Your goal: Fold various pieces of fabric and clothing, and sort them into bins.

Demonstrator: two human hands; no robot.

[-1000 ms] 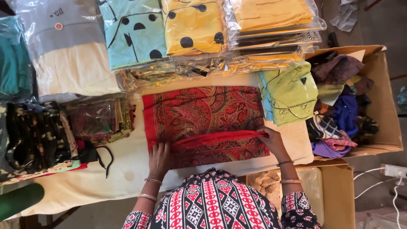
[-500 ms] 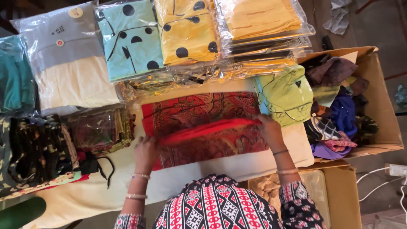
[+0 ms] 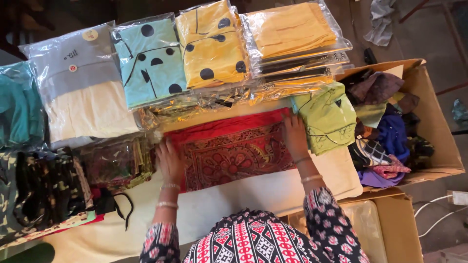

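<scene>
A folded red patterned cloth (image 3: pixel 229 148) lay flat near the middle of the cream-covered table (image 3: pixel 273 192), its long side running left to right. The person's left hand (image 3: pixel 169 163) rested palm down on the left end of the cloth, fingers spread and unclenched, gripping nothing. The right hand (image 3: pixel 294 136) lay flat on the right end of the cloth, likewise open and pressing rather than grasping. Bangles were visible on both wrists, above sleeves of black, red and white print.

Just beside the right hand, touching the right end of the cloth, sat a folded green garment (image 3: pixel 329 119). Along the table's far edge stood a row of clear-wrapped packs: a grey and cream pack (image 3: pixel 85 90) toward the far left, a light blue spotted pack (image 3: pixel 153 61), a yellow spotted pack (image 3: pixel 212 44), and a stack of plain yellow packs (image 3: pixel 295 36) toward the far right. A dark patterned pack (image 3: pixel 114 163) lay just left of the left hand. At the table's left edge lay a camouflage-print bundle (image 3: pixel 41 192). Off the right edge stood an open cardboard box (image 3: pixel 436 131) holding mixed coloured fabrics. A second cardboard box (image 3: pixel 395 229) stood at the near right corner.
</scene>
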